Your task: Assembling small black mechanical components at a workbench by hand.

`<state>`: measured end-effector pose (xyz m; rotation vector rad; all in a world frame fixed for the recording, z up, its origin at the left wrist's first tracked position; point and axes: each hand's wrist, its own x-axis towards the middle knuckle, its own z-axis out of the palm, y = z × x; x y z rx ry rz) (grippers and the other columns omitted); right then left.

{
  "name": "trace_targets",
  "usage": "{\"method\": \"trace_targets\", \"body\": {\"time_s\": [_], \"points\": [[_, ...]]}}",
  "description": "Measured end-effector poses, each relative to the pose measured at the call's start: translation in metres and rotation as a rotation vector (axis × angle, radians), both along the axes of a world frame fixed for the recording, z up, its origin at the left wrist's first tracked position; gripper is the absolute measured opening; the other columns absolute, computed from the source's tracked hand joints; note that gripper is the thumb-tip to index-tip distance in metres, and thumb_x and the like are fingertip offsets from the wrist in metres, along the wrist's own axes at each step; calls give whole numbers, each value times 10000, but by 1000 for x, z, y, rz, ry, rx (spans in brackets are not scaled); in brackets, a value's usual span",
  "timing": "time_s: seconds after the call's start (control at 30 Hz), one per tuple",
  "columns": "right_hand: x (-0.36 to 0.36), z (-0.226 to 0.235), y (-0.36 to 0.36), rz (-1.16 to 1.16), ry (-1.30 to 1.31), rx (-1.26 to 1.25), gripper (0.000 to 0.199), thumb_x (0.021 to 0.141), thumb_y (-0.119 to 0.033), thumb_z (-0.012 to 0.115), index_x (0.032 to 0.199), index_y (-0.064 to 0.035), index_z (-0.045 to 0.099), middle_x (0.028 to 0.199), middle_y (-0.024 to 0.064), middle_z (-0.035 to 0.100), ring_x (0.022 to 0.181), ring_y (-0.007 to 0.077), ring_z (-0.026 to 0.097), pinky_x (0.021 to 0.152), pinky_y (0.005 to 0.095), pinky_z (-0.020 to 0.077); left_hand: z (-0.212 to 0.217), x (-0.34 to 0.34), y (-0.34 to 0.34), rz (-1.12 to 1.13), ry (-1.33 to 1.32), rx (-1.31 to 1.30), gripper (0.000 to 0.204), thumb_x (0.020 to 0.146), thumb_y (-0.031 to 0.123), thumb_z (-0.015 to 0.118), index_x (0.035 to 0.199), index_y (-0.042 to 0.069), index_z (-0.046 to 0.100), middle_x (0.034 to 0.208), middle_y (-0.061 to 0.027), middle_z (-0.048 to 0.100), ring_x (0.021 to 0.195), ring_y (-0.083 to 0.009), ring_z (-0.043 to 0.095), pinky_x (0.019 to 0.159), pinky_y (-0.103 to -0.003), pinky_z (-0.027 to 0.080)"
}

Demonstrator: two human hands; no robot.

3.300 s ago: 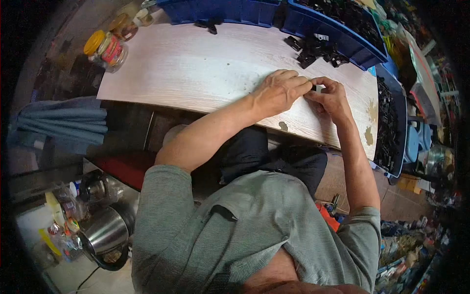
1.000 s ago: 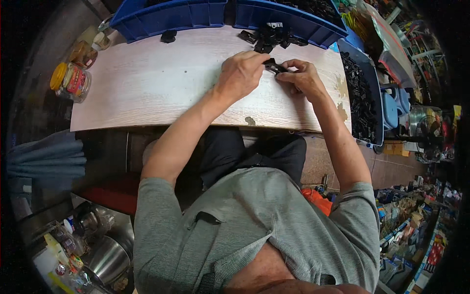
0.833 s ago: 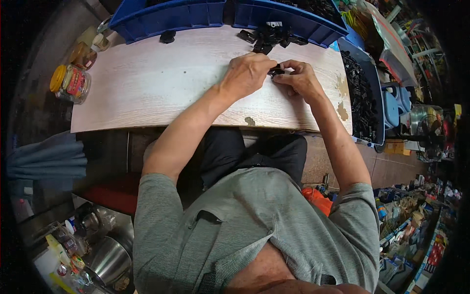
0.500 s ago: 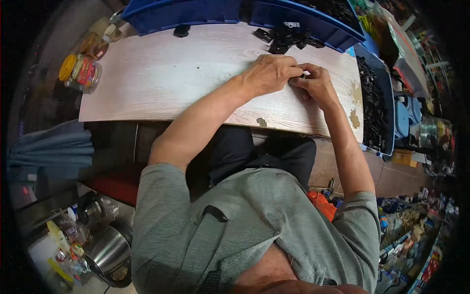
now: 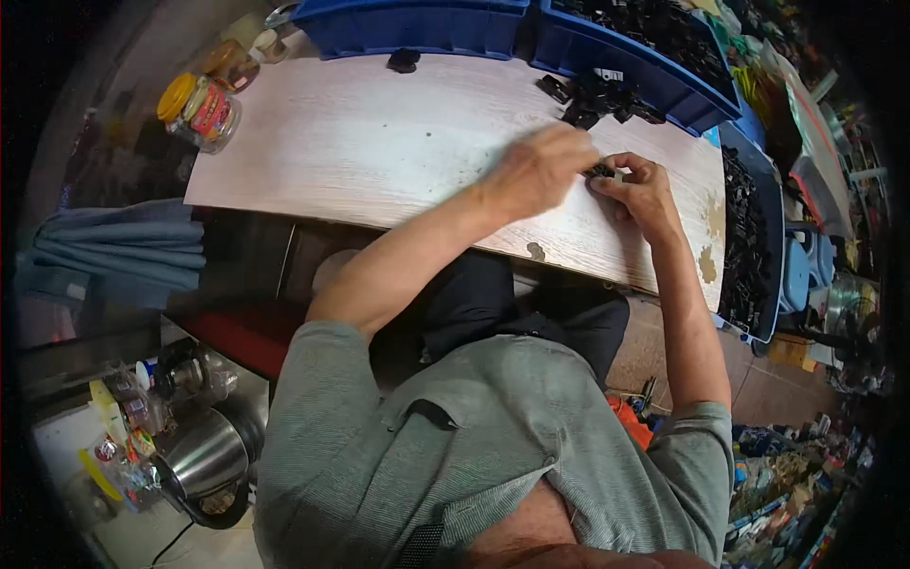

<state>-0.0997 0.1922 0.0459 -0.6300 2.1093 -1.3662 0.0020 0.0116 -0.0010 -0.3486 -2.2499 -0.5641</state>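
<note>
My right hand (image 5: 642, 190) is over the right part of the wooden tabletop (image 5: 313, 142), thumb and fingers pinching a small black plastic part (image 5: 599, 172). Close beside it, on the left, is my left hand (image 5: 542, 171). Its fingers are smeared by motion, so whether they grip anything is hidden. Just beyond both hands lies a loose pile of black plastic parts (image 5: 607, 100). Another black part (image 5: 404, 61) sits by itself near the far edge.
Blue bins (image 5: 417, 33) line the far edge; the right one (image 5: 635, 71) holds black parts. A blue crate (image 5: 763, 237) of black parts stands off the right edge. At the left are a yellow-lidded jar (image 5: 210, 119), folded cloth (image 5: 123, 247) and a metal kettle (image 5: 204, 455).
My left hand has pulled slightly away from the small part, its fingers now blurred. The right hand keeps its pinch. The whole view has shifted, with the table sitting farther right and higher.
</note>
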Motion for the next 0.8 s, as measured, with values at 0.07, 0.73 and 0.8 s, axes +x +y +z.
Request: {"method": "trace_targets", "body": {"time_s": [0.07,0.73,0.8], "points": [[2,3,6,-104,-118,23,222,813,-103,811,968,-46,662,632,-2,590,475,78,508,421,250,384,2,1,-37,196,124,31,239,877,25,593,1101,6,675,1116,-185,694,1046,-349,661,937,-455,533],[-108,-1,52,-577,99,-55,497,829,-196,833,1277,-79,654,662,-14,543,488,108,506,437,291,441,18,61,-186,648,-408,154,252,920,219,676,1083,39,744,957,-179,729,892,-344,708,803,-390,542],[-116,-10,36,-521,137,-32,530,827,-189,838,1304,-76,637,652,-20,541,482,98,485,423,280,401,20,63,-178,635,-451,219,245,913,225,685,1061,39,743,912,-181,729,866,-342,709,793,-386,543]]}}
